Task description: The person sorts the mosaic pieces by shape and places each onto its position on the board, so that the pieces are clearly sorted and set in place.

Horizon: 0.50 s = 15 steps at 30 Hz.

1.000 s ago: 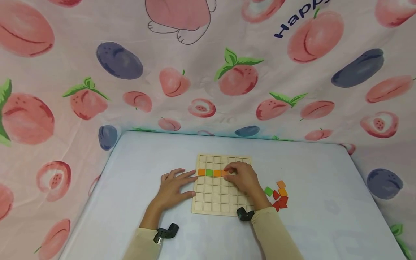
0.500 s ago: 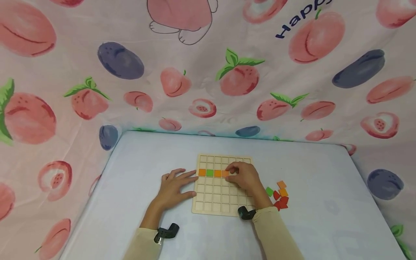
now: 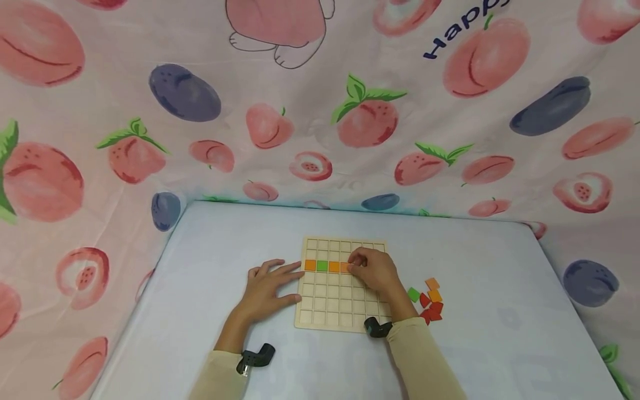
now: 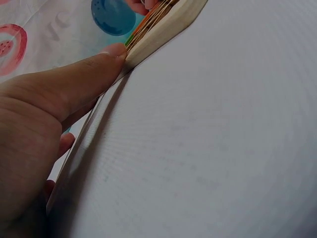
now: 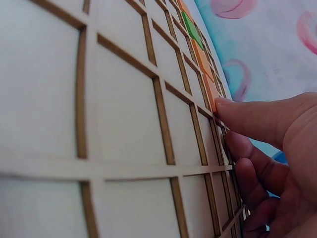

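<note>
- From the head view, the left hand (image 3: 267,291) lies spread and relaxed left of the grid board (image 3: 325,304), thumb and fingertips meeting its left edge, grasping nothing.
- The right hand (image 3: 377,271) reaches over the board from the right, its thumb on the right-hand end of the fourth orange tile (image 3: 344,267) and the index finger bent close above it. I cannot tell whether it is pinching that tile.
- That tile is in the third row from the far edge, ending a run of an orange tile (image 3: 310,265), a green tile (image 3: 322,265) and another orange tile (image 3: 334,266).
- Compared with half a second ago, the right thumb has moved up onto the tile and nearer the index finger; the left hand stays put, as do the loose pieces (image 3: 434,300) on the table (image 3: 240,239) to the right.
- In the left wrist view, the left thumb stretches out straight, its tip against the board's pale wooden edge.
- In the right wrist view, the right thumb reaches straight to the tile's near end, while the other fingers curl below it, close to the board.
</note>
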### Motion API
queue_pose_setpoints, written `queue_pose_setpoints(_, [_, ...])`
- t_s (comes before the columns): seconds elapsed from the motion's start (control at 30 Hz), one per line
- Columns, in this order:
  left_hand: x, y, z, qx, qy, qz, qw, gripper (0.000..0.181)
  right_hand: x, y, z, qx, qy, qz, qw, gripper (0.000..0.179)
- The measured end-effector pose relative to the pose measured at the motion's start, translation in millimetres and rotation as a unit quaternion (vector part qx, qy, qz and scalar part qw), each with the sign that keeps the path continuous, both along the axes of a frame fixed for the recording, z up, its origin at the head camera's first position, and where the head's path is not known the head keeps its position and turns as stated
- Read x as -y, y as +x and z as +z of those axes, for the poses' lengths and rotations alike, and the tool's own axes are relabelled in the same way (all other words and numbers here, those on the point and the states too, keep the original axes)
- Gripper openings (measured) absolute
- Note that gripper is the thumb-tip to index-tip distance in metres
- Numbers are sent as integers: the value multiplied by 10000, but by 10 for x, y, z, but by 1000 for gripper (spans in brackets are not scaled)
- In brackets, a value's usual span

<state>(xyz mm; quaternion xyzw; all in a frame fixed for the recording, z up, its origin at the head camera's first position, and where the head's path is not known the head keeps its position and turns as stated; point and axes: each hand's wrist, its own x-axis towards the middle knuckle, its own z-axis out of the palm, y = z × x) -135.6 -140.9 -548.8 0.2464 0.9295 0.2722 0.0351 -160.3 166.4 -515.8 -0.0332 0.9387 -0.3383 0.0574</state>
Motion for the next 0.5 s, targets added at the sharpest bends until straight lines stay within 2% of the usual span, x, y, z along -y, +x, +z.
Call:
queue_pose_setpoints(0.3, [7,2,-24,-68,-44,39,10000,59,1,12,25,-9,-51,122,9999,8])
queue_pose_setpoints(0.5, [3,-5,-21,-42,-39,7,10000,58,-16,6,29,124,-128,48,9998,9])
